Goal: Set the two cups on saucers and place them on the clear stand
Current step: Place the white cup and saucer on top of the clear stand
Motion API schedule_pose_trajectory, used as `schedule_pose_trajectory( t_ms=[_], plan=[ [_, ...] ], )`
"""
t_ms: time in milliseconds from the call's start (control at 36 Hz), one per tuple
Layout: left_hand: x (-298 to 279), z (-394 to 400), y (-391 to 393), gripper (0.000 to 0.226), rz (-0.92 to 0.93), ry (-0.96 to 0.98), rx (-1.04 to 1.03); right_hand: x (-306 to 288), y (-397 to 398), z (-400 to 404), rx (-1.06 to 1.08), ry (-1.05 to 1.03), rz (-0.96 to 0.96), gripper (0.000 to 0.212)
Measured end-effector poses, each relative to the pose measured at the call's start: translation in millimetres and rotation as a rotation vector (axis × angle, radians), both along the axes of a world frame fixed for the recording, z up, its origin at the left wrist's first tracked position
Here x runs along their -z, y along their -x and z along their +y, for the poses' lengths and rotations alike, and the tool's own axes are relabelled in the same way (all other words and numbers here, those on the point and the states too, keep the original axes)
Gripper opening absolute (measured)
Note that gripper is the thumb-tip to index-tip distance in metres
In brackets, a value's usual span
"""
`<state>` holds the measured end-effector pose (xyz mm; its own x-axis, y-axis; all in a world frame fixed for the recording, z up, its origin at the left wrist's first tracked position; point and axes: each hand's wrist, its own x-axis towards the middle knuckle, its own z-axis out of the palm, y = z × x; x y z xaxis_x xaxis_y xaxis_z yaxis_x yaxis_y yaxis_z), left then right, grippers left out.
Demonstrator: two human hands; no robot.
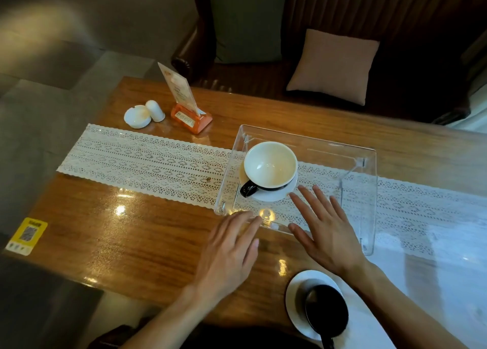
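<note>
Wood ran the whole width of the table (147,246), crossed by a lace runner (147,164) from left to right. Straddling that runner at centre stood our clear stand (342,153), its legs visible through the top. On its left half sat one cup (270,164), white inside and dark outside, already on its saucer (271,194) with the handle pointing near-left, which left the right half free, we judged, for the second pair. That second cup (326,309), dark and upside down as far as we could tell, rested on its saucer (296,293) at the near edge, well apart from the stand. Our left hand (226,256) and right hand (326,227) hovered empty with fingers spread, the left at the stand's near edge, the right over its near part beside the placed saucer; whether either touched it we could not tell.
</note>
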<state>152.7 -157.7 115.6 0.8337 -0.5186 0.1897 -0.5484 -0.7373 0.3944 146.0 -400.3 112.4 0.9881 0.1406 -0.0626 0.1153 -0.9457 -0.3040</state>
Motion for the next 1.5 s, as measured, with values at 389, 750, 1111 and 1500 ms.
schedule_pose_trajectory(
  t_ms=[389,750,1111,1500],
  plan=[
    [4.6,-18.6,-17.4,0.061,0.047,-0.304,0.046,-5.4,-8.9,-2.6,-0.037,0.044,0.091,0.063],
    [2.0,-20.6,-37.9,0.059,0.04,-0.31,-0.009,-1.9,-15.3,12.1,0.009,0.053,0.099,0.06],
    [-2.0,-15.6,-69.2,0.058,0.01,-0.345,-0.033,-5.8,-41.4,28.0,0.031,0.061,0.075,0.06],
    [1.8,-11.0,-75.6,0.059,-0.015,-0.361,-0.028,-7.0,-39.9,42.6,0.082,0.049,0.08,0.06]
  ],
)
